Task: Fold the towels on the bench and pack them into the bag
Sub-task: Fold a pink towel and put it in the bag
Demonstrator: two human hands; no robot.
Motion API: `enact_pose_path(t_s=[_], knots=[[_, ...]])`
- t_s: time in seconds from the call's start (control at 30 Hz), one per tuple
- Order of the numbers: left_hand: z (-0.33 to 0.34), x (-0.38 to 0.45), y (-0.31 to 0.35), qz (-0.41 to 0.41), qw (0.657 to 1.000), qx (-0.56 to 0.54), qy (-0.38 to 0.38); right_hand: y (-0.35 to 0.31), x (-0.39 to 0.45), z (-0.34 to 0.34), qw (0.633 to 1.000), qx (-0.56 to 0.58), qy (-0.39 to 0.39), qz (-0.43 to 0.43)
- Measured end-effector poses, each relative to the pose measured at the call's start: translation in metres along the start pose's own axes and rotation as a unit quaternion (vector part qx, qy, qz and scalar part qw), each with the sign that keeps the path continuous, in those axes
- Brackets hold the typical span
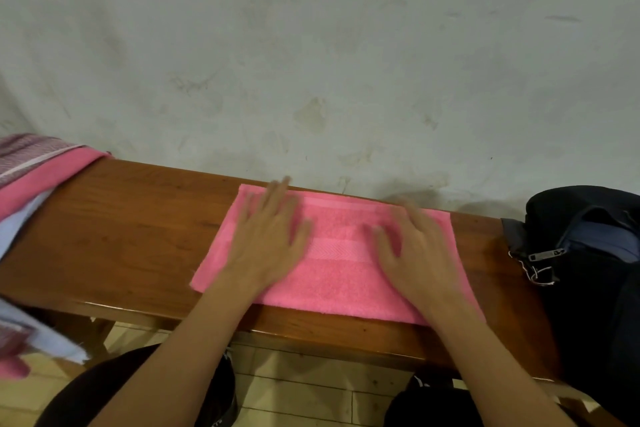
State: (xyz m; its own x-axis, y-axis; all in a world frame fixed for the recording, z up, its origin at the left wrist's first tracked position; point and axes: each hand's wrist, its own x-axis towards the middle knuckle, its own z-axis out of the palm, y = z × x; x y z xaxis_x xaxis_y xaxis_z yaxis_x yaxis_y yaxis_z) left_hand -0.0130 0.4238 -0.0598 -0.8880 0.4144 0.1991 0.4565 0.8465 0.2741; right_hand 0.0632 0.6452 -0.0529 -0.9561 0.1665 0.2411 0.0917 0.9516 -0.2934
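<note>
Pink towel [332,274] lies flat, folded to a rectangle, across the wooden bench [121,236], near edge at the bench front. Left hand [266,239] and right hand [415,250] both rest palm-down on it, fingers straight and spread; slight blur. Dark bag [588,270] sits at the bench's right end, zipper facing the towel. More towels [31,170] are heaped at the far left, against a stained wall [311,45].
</note>
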Motion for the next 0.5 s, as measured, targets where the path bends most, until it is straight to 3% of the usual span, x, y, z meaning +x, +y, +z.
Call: enact_pose_path(t_s=[0.1,0.2,0.5], knots=[[0.015,-0.005,0.033,0.063,0.996,0.012,-0.067,-0.026,-0.004,0.017,0.994,-0.003,-0.081,-0.076],[0.025,-0.004,0.037,0.06,0.99,0.056,-0.117,-0.023,-0.002,0.03,0.989,-0.035,-0.128,-0.065],[0.021,0.003,-0.007,-0.021,0.99,0.093,-0.103,0.018,-0.001,0.024,0.985,-0.092,-0.146,-0.027]])
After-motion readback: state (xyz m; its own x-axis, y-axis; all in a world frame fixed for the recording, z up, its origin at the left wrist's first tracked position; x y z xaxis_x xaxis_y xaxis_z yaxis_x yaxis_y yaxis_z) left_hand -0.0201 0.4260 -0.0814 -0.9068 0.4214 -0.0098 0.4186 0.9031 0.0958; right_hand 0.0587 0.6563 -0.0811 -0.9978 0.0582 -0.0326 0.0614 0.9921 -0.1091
